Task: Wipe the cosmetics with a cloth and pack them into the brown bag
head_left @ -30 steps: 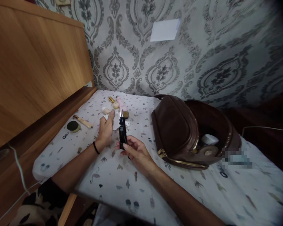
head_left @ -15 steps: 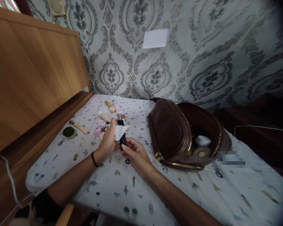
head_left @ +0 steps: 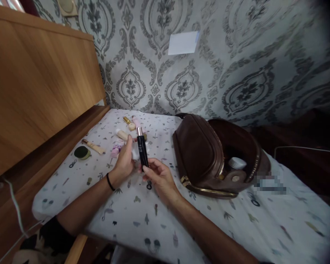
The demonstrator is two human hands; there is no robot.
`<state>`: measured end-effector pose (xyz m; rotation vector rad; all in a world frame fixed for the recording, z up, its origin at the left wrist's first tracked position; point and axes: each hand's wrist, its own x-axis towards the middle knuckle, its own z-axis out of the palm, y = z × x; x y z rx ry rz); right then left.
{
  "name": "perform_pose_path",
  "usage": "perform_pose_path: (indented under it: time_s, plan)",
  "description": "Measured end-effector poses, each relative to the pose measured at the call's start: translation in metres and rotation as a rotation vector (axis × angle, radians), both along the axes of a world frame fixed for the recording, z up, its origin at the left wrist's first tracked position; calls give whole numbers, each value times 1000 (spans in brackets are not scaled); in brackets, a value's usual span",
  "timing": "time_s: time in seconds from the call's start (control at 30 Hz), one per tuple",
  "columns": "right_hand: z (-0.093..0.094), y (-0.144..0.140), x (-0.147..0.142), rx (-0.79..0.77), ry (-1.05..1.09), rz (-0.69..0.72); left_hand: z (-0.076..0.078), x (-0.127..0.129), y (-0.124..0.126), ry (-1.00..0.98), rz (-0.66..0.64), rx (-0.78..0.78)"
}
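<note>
My right hand (head_left: 162,181) pinches the lower end of a slim black cosmetic bottle (head_left: 142,151) with pale lettering and a shiny rose-silver top, tilted slightly left. Just left of it, my left hand (head_left: 123,161) has a white wipe (head_left: 135,154) in its fingers, behind the bottle; part of the wipe is hidden. Beyond that hand lie a cream tube (head_left: 122,134), a purple-and-pink item (head_left: 117,149), a pink tube (head_left: 136,121), a gold-coloured tube (head_left: 127,120) and a small round cream-coloured pot (head_left: 131,127).
A brown leather bag (head_left: 198,154) stands unzipped at the right, a white-lidded container (head_left: 237,163) inside. At the left are a dark green round case (head_left: 81,152) and a beige tube (head_left: 95,146). A wooden cabinet (head_left: 44,69) borders the patterned cloth (head_left: 137,216); papered wall behind.
The white wipe has moved from the front of the black bottle to behind it, baring the lettering. My left hand has shifted slightly left; my right hand still grips the bottle.
</note>
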<state>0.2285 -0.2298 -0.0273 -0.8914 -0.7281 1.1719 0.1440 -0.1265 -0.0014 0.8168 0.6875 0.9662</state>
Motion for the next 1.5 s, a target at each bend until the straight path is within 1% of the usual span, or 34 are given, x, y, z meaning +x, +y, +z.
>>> perform_pose_path:
  time_s: [0.1,0.2,0.27,0.33,0.4,0.5,0.7,0.8,0.93,1.0,1.07,1.17,1.23,1.3,1.37,1.43,1.5]
  plan:
    - [-5,2,1,-45,24,-25,5,1,-6,-103,-139,12]
    - [-6,2,3,-37,20,-48,6,-2,-7,-187,-259,54]
    - [-6,2,4,-24,-14,-59,3,-5,-4,-187,-310,117]
    - [-6,2,5,-13,-79,-71,-1,-7,-2,-132,-345,172]
    - [-7,2,5,-2,-156,-76,-3,-8,-1,-71,-343,200]
    - [-8,3,7,8,-232,-59,-5,-6,-1,-56,-269,205]
    - [-7,3,8,15,-253,-21,0,-2,-2,-54,-162,160]
    - [-5,1,6,-4,-172,24,5,-3,0,-66,-124,116]
    - [-3,-1,4,-82,111,169,13,-6,3,-74,-87,13]
    - [-2,-2,3,-114,232,229,15,-7,4,-104,-109,-56]
    - [-2,-2,3,-116,301,262,16,-9,4,-143,-156,-124]
    - [-3,-1,3,-106,332,282,13,-9,6,-177,-202,-202]
    - [-4,-1,3,-109,331,279,10,-9,6,-181,-215,-221]
    - [-5,0,3,-111,326,276,6,-8,6,-195,-239,-207]
    - [-5,0,3,-104,315,269,1,-9,5,-212,-278,-161]
    - [-5,1,3,-89,298,252,-3,-10,5,-201,-329,-90]
    - [-5,2,4,-71,278,222,-7,-11,4,-150,-392,-6]
